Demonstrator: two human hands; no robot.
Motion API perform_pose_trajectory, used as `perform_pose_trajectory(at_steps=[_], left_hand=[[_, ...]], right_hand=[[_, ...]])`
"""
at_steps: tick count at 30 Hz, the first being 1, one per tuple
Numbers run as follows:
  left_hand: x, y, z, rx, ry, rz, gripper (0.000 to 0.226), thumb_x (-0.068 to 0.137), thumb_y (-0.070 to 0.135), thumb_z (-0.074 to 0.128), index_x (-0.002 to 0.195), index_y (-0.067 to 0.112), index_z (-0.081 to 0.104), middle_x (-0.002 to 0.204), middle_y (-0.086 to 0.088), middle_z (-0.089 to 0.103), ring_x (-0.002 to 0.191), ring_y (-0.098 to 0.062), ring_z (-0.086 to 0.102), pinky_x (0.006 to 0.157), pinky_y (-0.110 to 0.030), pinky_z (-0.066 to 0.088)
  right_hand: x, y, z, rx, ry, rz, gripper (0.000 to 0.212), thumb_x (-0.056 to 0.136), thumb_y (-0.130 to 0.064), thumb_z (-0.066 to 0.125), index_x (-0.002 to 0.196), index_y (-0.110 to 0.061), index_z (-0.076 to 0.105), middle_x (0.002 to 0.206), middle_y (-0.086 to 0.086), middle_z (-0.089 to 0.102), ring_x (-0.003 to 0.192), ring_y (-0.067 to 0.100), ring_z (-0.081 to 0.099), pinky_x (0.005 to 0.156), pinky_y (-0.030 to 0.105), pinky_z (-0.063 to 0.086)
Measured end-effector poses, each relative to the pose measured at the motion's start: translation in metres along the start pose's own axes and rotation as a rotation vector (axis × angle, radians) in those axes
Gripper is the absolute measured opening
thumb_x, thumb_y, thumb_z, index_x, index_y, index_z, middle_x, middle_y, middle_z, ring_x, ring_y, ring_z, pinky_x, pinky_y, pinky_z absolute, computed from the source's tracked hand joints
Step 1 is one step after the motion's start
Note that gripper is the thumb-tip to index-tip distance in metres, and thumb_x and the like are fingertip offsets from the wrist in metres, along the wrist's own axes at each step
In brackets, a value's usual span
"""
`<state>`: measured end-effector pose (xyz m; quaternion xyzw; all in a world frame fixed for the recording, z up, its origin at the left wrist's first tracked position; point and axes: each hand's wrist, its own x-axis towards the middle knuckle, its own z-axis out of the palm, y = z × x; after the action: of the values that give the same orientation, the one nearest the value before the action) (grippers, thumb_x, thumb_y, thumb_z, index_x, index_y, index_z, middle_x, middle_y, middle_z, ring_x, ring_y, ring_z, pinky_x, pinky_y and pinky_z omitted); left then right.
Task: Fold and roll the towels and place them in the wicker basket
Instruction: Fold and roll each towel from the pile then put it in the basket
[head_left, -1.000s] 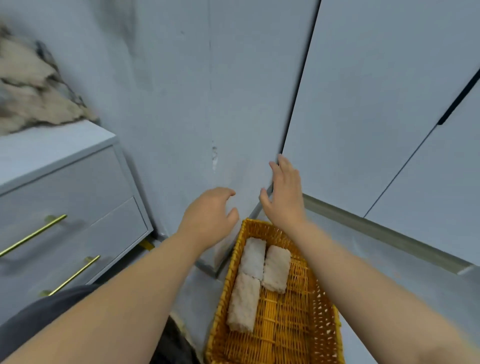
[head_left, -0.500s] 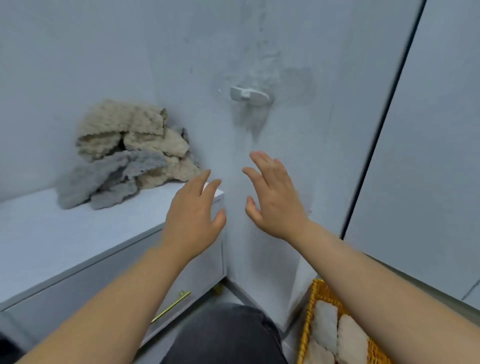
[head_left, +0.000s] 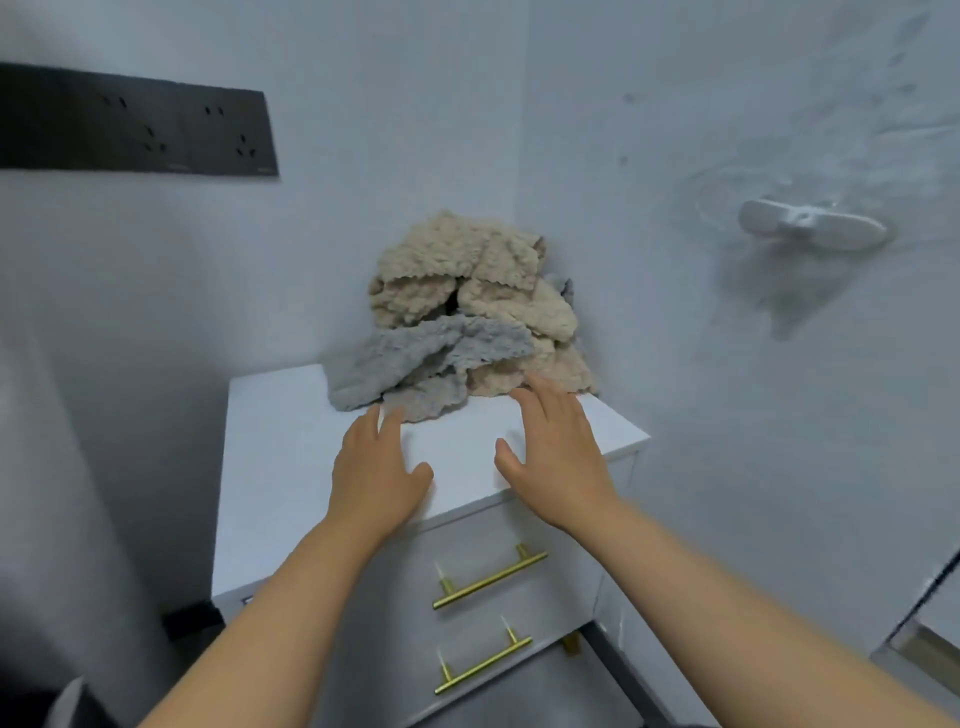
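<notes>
Heap of crumpled fluffy towels, beige over grey (head_left: 467, 317), sits centre frame at the back corner of a white two-drawer cabinet (head_left: 280, 441) with brass bar handles (head_left: 488, 577). Left hand (head_left: 376, 478) is flat, fingers straight and spread, holding nothing; fingertips just short of the grey towel edge. Right hand (head_left: 553, 462) likewise spread wide and empty, fingertips at the foot of the beige towels. Black socket strip (head_left: 135, 130) on wall, upper left. White wall hook (head_left: 810, 231), upper right.
</notes>
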<state>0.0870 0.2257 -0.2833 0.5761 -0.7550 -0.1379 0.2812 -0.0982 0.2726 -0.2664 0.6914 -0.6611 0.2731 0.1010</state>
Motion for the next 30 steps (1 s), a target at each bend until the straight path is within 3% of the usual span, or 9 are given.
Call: perform_pose_trajectory(at_steps=[5, 9, 14, 19, 21, 23, 26, 28, 30], left_hand=[[0.041, -0.031, 0.007, 0.11, 0.018, -0.065, 0.073, 0.086, 0.036, 0.052, 0.149, 0.02, 0.02, 0.157, -0.007, 0.015, 0.144, -0.026, 0.01, 0.114, -0.046, 0.023], [0.063, -0.04, 0.009, 0.171, -0.03, -0.076, 0.073, 0.087, 0.044, 0.05, 0.149, 0.031, 0.014, 0.16, -0.005, 0.002, 0.147, -0.025, -0.002, 0.115, -0.049, 0.018], [0.075, -0.043, 0.01, 0.117, -0.01, -0.056, 0.05, 0.086, 0.041, 0.054, 0.135, 0.039, 0.043, 0.16, -0.001, 0.006, 0.146, -0.022, 0.002, 0.116, -0.048, 0.016], [0.077, -0.045, 0.014, 0.134, 0.047, -0.029, 0.042, 0.088, 0.043, 0.057, 0.13, 0.038, 0.054, 0.16, -0.002, 0.011, 0.146, -0.024, 0.004, 0.116, -0.045, 0.017], [0.078, -0.044, 0.015, 0.11, 0.137, 0.047, 0.036, 0.084, 0.037, 0.065, 0.12, 0.032, 0.064, 0.157, -0.006, 0.02, 0.145, -0.026, 0.01, 0.115, -0.04, 0.018], [0.078, -0.04, 0.014, 0.075, 0.247, 0.149, 0.029, 0.077, 0.026, 0.074, 0.106, 0.025, 0.072, 0.15, -0.009, 0.034, 0.142, -0.03, 0.02, 0.112, -0.04, 0.02], [0.073, -0.03, 0.009, 0.001, 0.368, 0.229, 0.014, 0.073, 0.02, 0.078, 0.087, 0.017, 0.077, 0.134, -0.009, 0.051, 0.131, -0.03, 0.037, 0.104, -0.038, 0.029], [0.066, -0.022, 0.003, -0.082, 0.385, 0.235, 0.018, 0.079, 0.031, 0.071, 0.09, 0.017, 0.076, 0.123, -0.004, 0.052, 0.122, -0.023, 0.041, 0.099, -0.031, 0.03], [0.057, -0.014, -0.007, -0.139, 0.371, 0.27, 0.042, 0.081, 0.052, 0.055, 0.099, 0.019, 0.074, 0.116, 0.0, 0.048, 0.115, -0.016, 0.039, 0.095, -0.026, 0.027]], right_hand=[[0.022, -0.016, 0.036, 0.045, -0.064, 0.091, 0.053, 0.095, -0.034, 0.046, 0.141, -0.01, 0.034, 0.153, 0.009, 0.023, 0.142, 0.024, 0.017, 0.116, 0.036, 0.014], [0.038, -0.02, 0.058, 0.049, -0.112, 0.138, 0.053, 0.094, -0.034, 0.048, 0.14, -0.013, 0.036, 0.155, 0.012, 0.018, 0.143, 0.027, 0.016, 0.115, 0.041, 0.018], [0.083, -0.03, 0.073, 0.49, -0.177, 0.401, 0.043, 0.09, -0.03, 0.053, 0.132, -0.02, 0.048, 0.136, 0.006, 0.048, 0.117, 0.022, 0.05, 0.097, 0.034, 0.041], [0.094, -0.037, 0.072, 0.676, -0.114, 0.582, 0.04, 0.089, -0.017, 0.053, 0.128, -0.014, 0.059, 0.129, 0.003, 0.061, 0.117, 0.018, 0.055, 0.091, 0.021, 0.038], [0.096, -0.04, 0.057, 0.702, -0.096, 0.567, 0.039, 0.087, -0.003, 0.051, 0.124, -0.007, 0.062, 0.126, 0.007, 0.062, 0.116, 0.018, 0.055, 0.084, 0.018, 0.036], [0.101, -0.045, 0.036, 0.652, -0.051, 0.48, 0.04, 0.083, 0.005, 0.048, 0.117, -0.006, 0.067, 0.117, 0.009, 0.066, 0.108, 0.021, 0.059, 0.082, 0.024, 0.043], [0.103, -0.06, 0.005, 0.534, 0.001, 0.363, 0.042, 0.08, 0.009, 0.049, 0.109, -0.012, 0.071, 0.093, 0.004, 0.065, 0.08, 0.015, 0.059, 0.067, 0.026, 0.044], [0.099, -0.067, -0.012, 0.48, 0.056, 0.337, 0.037, 0.082, 0.006, 0.053, 0.106, -0.014, 0.072, 0.09, 0.002, 0.064, 0.075, 0.015, 0.059, 0.064, 0.027, 0.046], [0.091, -0.072, -0.028, 0.485, 0.093, 0.332, 0.037, 0.084, 0.006, 0.052, 0.109, -0.013, 0.071, 0.099, 0.003, 0.067, 0.084, 0.018, 0.063, 0.071, 0.03, 0.052]])
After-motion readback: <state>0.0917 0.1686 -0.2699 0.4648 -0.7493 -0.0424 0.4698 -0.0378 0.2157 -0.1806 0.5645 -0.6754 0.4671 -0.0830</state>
